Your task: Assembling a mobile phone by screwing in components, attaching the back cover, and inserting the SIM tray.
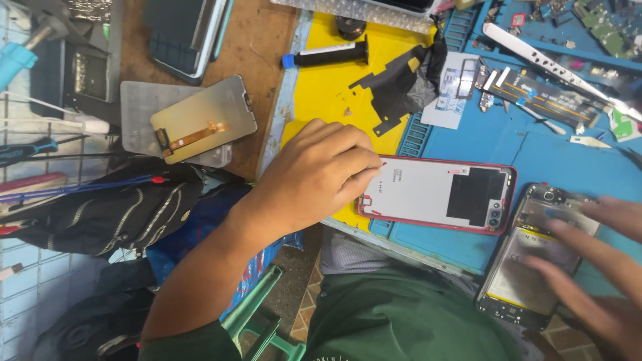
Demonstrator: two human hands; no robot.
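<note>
My left hand (321,170) rests with curled fingers on the left end of a red-rimmed phone back cover (438,195), which lies inside-up on the blue work mat (568,160). A thin red sliver shows at the fingertips; I cannot tell whether it is pinched. My right hand (595,267), blurred, lies with spread fingers over an opened phone body (528,261) showing its battery, at the mat's near right edge.
A yellow sheet (321,93) holds a black glue tube (328,55) and black film (401,83). A loose display panel (204,119) lies on the wooden bench. Tweezers (555,63), flex parts and circuit boards crowd the far right. A black bag (114,207) sits to the left.
</note>
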